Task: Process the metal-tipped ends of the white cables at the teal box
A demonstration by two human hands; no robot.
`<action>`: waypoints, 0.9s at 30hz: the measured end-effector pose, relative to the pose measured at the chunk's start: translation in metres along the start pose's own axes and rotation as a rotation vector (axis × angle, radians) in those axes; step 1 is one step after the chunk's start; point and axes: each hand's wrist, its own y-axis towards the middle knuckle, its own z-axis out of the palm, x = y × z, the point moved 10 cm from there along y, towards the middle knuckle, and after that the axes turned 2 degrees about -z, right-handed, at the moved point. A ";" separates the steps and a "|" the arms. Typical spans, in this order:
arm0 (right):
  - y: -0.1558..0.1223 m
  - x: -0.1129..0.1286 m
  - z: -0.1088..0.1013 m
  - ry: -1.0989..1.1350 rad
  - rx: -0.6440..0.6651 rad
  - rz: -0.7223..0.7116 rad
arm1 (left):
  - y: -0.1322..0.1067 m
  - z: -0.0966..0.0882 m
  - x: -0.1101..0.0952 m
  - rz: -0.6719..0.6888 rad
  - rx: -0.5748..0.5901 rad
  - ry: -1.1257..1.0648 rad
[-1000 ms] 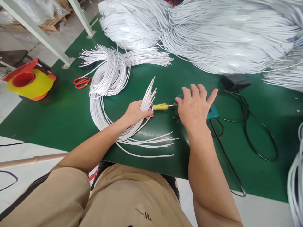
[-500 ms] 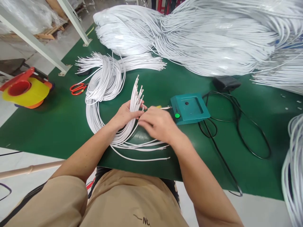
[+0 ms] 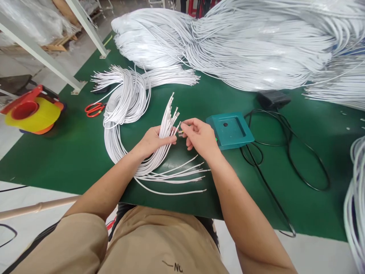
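Note:
My left hand (image 3: 154, 141) is closed around a fan of white wires (image 3: 168, 118) whose stripped ends point up and away from me. My right hand (image 3: 199, 137) is curled in a pinch at the tip of one wire in that fan, thumb and forefinger together. Loose ends of the same looped wires (image 3: 176, 176) lie on the green mat (image 3: 71, 140) just below both hands. A teal box (image 3: 230, 130) with a recessed top sits right of my right hand. The yellow-handled tool is mostly hidden behind my right hand.
A second bundle of white wires (image 3: 128, 91) lies behind my left hand, and a huge heap of white wires (image 3: 251, 42) fills the table's far side. Red scissors (image 3: 94, 109) lie at the left. Black cables (image 3: 288, 152) and a black adapter (image 3: 273, 99) sit right of the teal box.
My right hand left the teal box, swept left over the loose wire ends, and now pinches a wire tip in the fan. My left hand raised the fan slightly.

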 end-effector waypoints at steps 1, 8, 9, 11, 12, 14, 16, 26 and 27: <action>0.001 -0.002 0.000 0.085 -0.004 0.009 | -0.001 0.003 -0.001 0.001 0.017 0.033; 0.000 -0.005 0.013 0.327 0.009 -0.001 | -0.004 0.003 -0.007 0.070 -0.054 -0.056; 0.000 -0.005 0.015 0.345 0.016 0.004 | -0.004 0.002 -0.007 0.079 -0.066 -0.064; 0.000 -0.007 0.018 0.388 0.021 0.018 | -0.004 0.001 -0.010 0.097 -0.094 -0.062; 0.000 -0.008 0.020 0.426 0.021 0.034 | -0.004 0.000 -0.011 0.105 -0.105 -0.057; -0.001 -0.013 0.025 0.542 0.033 0.093 | -0.006 -0.001 -0.014 0.125 -0.118 -0.050; -0.002 -0.017 0.034 0.670 0.081 0.173 | -0.007 -0.001 -0.017 0.140 -0.113 -0.056; -0.005 -0.020 0.039 0.632 0.201 0.252 | -0.008 0.015 -0.013 0.101 0.012 -0.008; -0.006 -0.020 0.041 0.640 0.225 0.259 | -0.008 0.015 -0.013 0.101 0.012 -0.012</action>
